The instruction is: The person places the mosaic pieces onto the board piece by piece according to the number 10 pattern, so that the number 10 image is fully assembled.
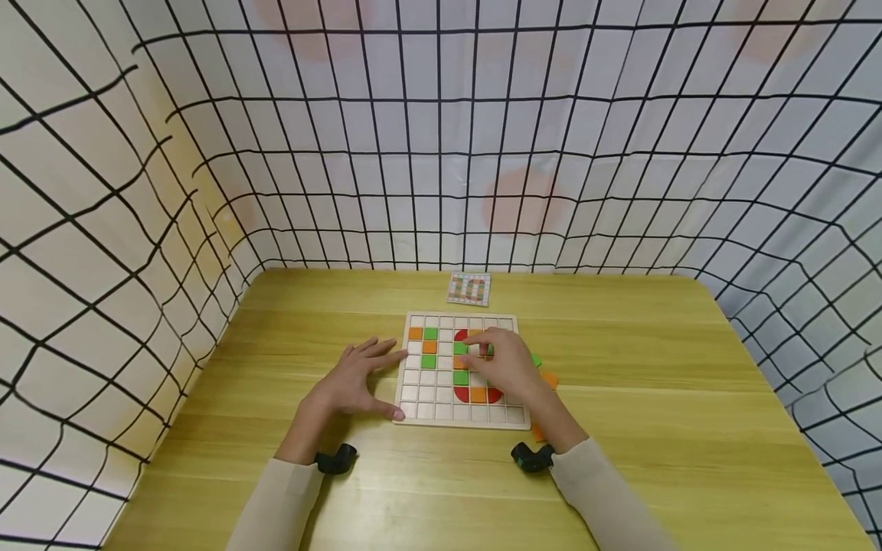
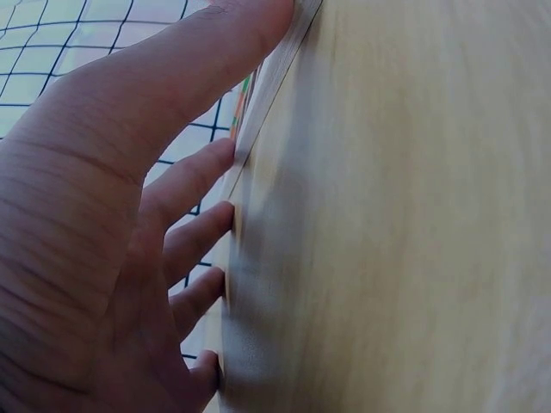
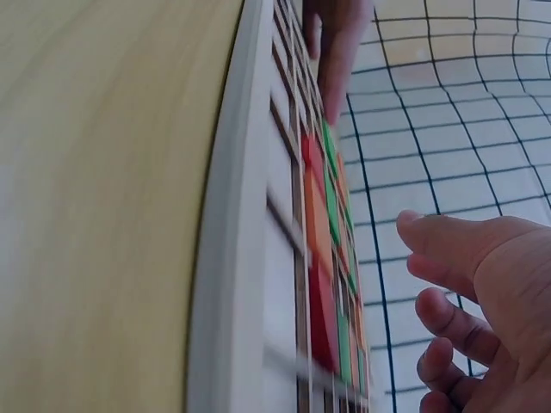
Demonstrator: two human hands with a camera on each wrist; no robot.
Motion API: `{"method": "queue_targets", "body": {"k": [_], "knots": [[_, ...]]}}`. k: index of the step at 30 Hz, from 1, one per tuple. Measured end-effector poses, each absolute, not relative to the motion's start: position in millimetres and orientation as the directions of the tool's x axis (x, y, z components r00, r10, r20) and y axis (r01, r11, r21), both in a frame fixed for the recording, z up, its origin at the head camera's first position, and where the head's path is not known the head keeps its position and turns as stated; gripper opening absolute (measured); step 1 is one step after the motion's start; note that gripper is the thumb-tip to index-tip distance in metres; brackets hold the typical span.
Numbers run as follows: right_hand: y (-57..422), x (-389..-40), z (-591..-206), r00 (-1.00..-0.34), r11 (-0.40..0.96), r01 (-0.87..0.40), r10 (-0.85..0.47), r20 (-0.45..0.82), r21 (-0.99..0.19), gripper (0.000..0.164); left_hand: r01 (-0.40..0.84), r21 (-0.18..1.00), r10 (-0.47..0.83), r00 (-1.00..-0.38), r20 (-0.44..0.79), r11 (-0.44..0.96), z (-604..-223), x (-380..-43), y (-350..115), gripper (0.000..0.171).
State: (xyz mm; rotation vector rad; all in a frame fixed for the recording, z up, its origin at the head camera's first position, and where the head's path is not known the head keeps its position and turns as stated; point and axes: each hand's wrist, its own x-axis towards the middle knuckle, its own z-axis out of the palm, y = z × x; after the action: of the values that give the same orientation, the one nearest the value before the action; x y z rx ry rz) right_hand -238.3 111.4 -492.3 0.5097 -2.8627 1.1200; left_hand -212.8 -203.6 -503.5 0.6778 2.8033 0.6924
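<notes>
A square board [image 1: 436, 413] with a raised grid lies on the table and bears orange, green and red tiles. My left hand [image 1: 354, 379] is spread along its left side, with thumb and fingertips at the rim. In the left wrist view its fingers [image 2: 194, 241] are extended. Over the board's right part hovers my right hand [image 1: 508, 363], bent, its thumb and index finger apart above a green tile [image 1: 460, 348]. No tile shows between the fingertips of the right hand [image 3: 473, 292] in the right wrist view. That hand partly covers the tiles beneath it.
A small pattern card [image 1: 469, 289] lies behind the board. Loose tiles, among them an orange one [image 1: 550, 379], lie by the board's right edge, partly hidden by the right arm. Black wire mesh [image 1: 441, 176] stands around the table [image 1: 675, 398].
</notes>
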Motion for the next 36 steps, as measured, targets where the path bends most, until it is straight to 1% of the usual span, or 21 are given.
{"method": "queue_targets", "body": {"k": [5, 8, 12, 21, 30, 36], "knots": [[133.4, -233.6, -490.8, -0.96, 0.725, -0.267, -0.258, 0.109, -0.635, 0.031, 0.393, 0.475, 0.473, -0.879, -0.056, 0.787, -504.3, -212.3, -204.5, 0.108], [146.4, -229.5, -490.1, -0.97, 0.729, -0.23, -0.226, 0.09, -0.645, 0.031, 0.394, 0.473, 0.472, -0.88, -0.054, 0.788, -504.6, -212.2, -204.9, 0.108], [164.3, -224.3, -489.6, -0.972, 0.726, -0.226, -0.214, 0.099, -0.649, 0.029, 0.396, 0.471, 0.472, -0.88, -0.051, 0.788, -504.5, -212.1, -204.9, 0.108], [200.8, -217.9, -497.4, -0.978, 0.778, -0.201, -0.197, 0.073, -0.596, 0.032, 0.385, 0.482, 0.467, -0.882, -0.058, 0.787, -501.5, -211.0, -203.9, 0.108], [235.1, -211.4, -505.8, -0.974, 0.766, -0.221, -0.21, 0.09, -0.604, 0.039, 0.386, 0.48, 0.469, -0.881, -0.06, 0.788, -500.7, -210.7, -203.0, 0.108], [257.5, -211.6, -513.5, -0.967, 0.761, -0.244, -0.235, 0.094, -0.601, 0.036, 0.39, 0.48, 0.471, -0.88, -0.055, 0.786, -501.1, -210.9, -202.8, 0.108]]}}
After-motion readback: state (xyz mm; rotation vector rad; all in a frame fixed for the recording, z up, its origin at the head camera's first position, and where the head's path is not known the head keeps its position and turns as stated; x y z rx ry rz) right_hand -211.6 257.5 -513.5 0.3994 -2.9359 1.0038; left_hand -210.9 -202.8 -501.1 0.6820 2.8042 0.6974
